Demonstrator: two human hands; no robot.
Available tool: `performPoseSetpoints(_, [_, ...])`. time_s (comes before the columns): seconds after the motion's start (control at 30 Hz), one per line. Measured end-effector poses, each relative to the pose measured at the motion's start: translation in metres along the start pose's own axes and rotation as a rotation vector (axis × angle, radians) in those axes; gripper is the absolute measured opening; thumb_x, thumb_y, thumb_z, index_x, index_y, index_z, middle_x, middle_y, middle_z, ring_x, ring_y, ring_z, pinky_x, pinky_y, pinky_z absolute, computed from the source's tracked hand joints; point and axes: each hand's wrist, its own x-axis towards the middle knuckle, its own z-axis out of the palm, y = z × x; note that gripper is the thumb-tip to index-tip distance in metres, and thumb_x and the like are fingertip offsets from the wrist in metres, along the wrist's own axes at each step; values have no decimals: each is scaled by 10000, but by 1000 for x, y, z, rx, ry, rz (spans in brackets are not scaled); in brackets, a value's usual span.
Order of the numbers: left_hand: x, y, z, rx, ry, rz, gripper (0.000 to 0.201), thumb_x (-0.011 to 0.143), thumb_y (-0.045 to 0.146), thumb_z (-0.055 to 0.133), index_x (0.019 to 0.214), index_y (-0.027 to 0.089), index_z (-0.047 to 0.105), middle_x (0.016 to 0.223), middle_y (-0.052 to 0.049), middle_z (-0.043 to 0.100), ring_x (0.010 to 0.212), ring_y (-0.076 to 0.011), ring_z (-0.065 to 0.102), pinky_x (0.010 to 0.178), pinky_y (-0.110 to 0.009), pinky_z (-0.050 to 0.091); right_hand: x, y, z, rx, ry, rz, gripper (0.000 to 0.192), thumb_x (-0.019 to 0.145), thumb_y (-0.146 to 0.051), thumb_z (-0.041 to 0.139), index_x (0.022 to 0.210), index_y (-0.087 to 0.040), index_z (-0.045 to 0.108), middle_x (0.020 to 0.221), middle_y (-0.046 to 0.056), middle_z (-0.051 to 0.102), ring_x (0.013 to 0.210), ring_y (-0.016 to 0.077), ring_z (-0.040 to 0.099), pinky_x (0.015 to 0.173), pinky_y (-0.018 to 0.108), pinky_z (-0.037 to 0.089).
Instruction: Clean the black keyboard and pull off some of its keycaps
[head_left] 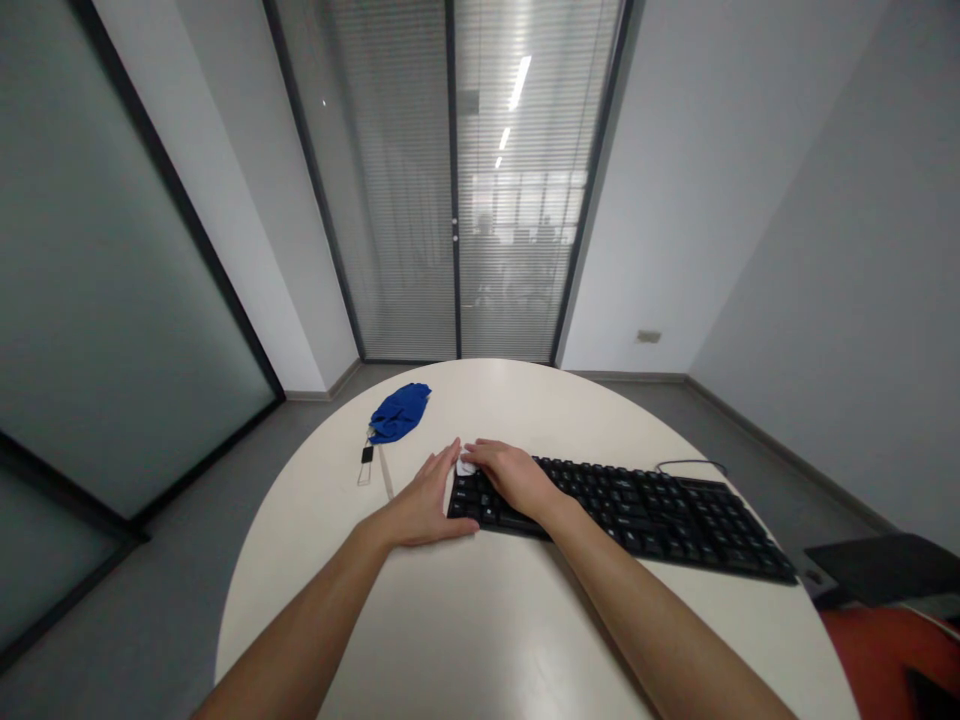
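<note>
A black keyboard [637,510] lies on the round table, slanting from the middle to the right edge. My left hand [427,503] braces its left end, with the thumb along the near edge and the fingers by the far left corner. Over the left keys, my right hand [517,478] is bent palm down. Under its fingertips is a small white piece [466,466], like a folded wipe or tissue; most of it is hidden. Left of the hands lie a crumpled blue cloth-like item [401,412], a black binder clip [367,455] and a thin pale strip [385,472].
The pale round table [450,620] fills the lower middle. A cable [690,462] loops behind the keyboard's right part. At the lower right stands a red and black chair [885,650]. Glass panels with blinds [409,200] and grey walls surround the table.
</note>
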Motion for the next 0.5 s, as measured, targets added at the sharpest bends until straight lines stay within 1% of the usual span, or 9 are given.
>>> performPoseSetpoints(0.07, [-2, -2, -1, 11, -23, 8, 1281, 676, 495, 832, 1596, 190, -4, 1637, -207, 129, 1503, -393, 150, 1208, -589, 157, -1, 2, 0, 17, -1, -32, 464, 932, -37, 462, 1305, -239, 650, 1352, 62, 638, 1328, 201, 529, 1118, 374, 418])
performPoseSetpoints(0.13, [-2, -5, -1, 15, -16, 7, 1309, 659, 503, 843, 1596, 189, -14, 1638, -211, 120, 1502, -399, 146, 1207, -586, 164, -1, 2, 0, 25, -5, -60, 451, 931, -39, 465, 1288, -235, 659, 1348, 57, 642, 1330, 200, 527, 1117, 372, 419])
performPoseSetpoints(0.33, [0, -9, 1, -5, 20, 29, 1281, 662, 491, 851, 1598, 189, 29, 1617, -211, 212, 1492, -378, 211, 1211, -579, 167, -3, -3, -4, 9, -52, -101, 426, 925, -40, 471, 1254, -218, 676, 1325, 77, 657, 1319, 198, 537, 1107, 358, 419])
performPoseSetpoints(0.5, [1, -6, -2, 6, 14, 27, 1274, 658, 491, 855, 1596, 177, 52, 1613, -218, 220, 1493, -374, 212, 1208, -575, 175, -7, -12, -8, 30, -76, -176, 392, 938, -56, 460, 1211, -208, 696, 1285, 81, 679, 1267, 181, 577, 1089, 321, 417])
